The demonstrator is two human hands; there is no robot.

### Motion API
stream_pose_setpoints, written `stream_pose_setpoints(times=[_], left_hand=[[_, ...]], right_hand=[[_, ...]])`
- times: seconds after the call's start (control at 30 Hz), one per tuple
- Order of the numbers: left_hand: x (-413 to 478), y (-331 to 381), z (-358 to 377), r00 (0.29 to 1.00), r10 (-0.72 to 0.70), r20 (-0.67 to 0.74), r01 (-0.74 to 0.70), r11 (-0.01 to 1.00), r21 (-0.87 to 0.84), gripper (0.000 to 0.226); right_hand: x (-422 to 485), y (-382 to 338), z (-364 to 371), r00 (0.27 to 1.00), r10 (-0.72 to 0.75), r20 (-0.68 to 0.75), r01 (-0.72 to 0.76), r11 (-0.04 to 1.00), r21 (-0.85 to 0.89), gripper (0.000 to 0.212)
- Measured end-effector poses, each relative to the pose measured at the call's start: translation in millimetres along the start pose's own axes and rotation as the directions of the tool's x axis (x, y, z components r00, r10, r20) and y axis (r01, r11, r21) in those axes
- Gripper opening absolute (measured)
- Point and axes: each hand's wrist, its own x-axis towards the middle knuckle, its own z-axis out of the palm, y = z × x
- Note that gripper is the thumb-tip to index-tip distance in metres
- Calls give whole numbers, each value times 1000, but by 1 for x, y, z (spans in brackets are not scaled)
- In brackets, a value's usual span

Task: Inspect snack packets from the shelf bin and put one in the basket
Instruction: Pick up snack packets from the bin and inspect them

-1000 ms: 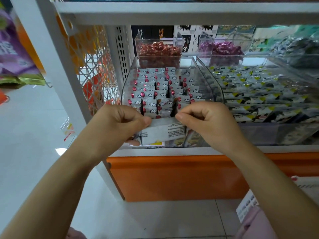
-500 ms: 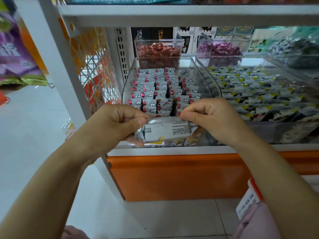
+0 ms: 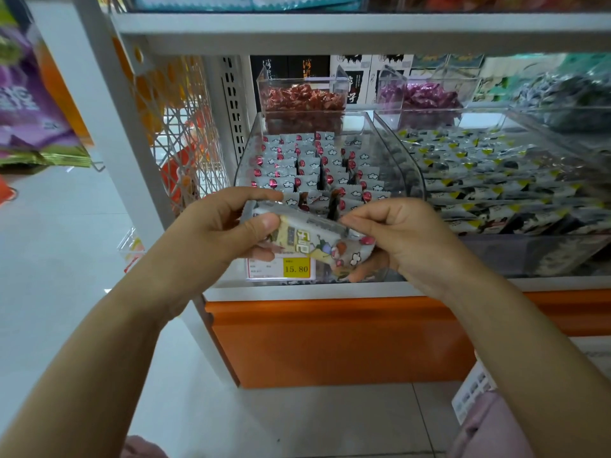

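snack packet (image 3: 317, 241) held between left hand (image 3: 218, 233), right hand (image 3: 396, 236)

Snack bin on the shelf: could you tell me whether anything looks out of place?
Nothing stands out: its packets sit in tidy rows, and the snack packet held by the left hand and right hand looks intact.

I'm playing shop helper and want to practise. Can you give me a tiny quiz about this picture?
1. True or false: the left hand and the right hand both hold the snack packet.
2. What does the yellow price tag say? A 15.80, B 5.10, C 18.50.
3. Fill in: the sweets in the small tub behind the packet bin are ___.
Key: 1 true; 2 A; 3 red.
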Motion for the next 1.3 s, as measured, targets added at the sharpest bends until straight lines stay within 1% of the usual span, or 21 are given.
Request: stream_pose_setpoints(times=[0.1,0.17,0.23,0.27,0.33,0.37,0.4,0.47,0.53,0.6,0.67,0.73,0.8,0.87,0.97,1.07,1.17,1.23,1.3], left_hand=[[1,-1,2,998,-40,-42,36,996,-78,35],[2,-1,3,997,-52,-51,47,995,-89,31],[2,-1,3,996,-59,-62,54,995,-84,30],[2,-2,3,995,-62,-77,56,995,-81,31],[2,-2,3,990,-61,-124,53,996,-72,31],[2,-1,3,987,-55,-153,46,997,-61,32],[2,0,3,983,-43,-179,35,998,-45,33],[0,3,4,977,-6,-215,7,1000,0,32],[0,5,3,964,50,-262,-34,997,65,26],[2,3,-3,927,121,-355,-64,984,169,18],[7,-1,-12,884,160,-440,-51,967,250,14],[10,-7,-17,862,171,-478,-14,949,315,21],[14,-10,-18,861,194,-470,-11,931,365,24],[16,-13,-17,865,247,-436,-47,906,420,24],[20,-16,-18,879,290,-380,-79,872,483,27],[20,-19,-17,895,303,-328,-98,850,518,29],[21,-20,-18,897,319,-307,-112,835,539,30],[21,-21,-19,898,319,-304,-113,833,542,30],[21,-22,-20,899,313,-306,-102,829,550,30]], right_hand=[[0,0,1,1000,23,-5,-22,996,86,13],[0,1,3,998,48,-37,-43,989,139,10],[0,1,5,996,65,-55,-52,978,204,11],[0,1,5,997,62,-54,-48,971,236,18],[0,-1,5,998,53,-26,-43,954,297,42],[0,-1,6,999,44,-13,-37,947,319,51],[1,-1,7,1000,21,-9,-17,947,322,53],[2,1,11,998,-39,-52,52,963,263,44],[6,0,14,988,-75,-136,103,971,218,37],[15,-6,15,970,-110,-215,153,970,191,28],[25,-14,15,951,-163,-263,194,976,96,19],[34,-20,18,942,-216,-257,212,976,-42,15],[40,-23,23,944,-256,-207,224,961,-163,12],[45,-25,29,939,-310,-148,252,915,-315,10],[51,-27,40,932,-361,-44,284,798,-532,8],[56,-21,54,929,-370,29,297,694,-655,7],[58,-9,66,889,-453,61,341,567,-750,10],[60,-3,70,870,-482,107,358,466,-809,12],[62,2,71,877,-447,177,349,338,-874,17]])
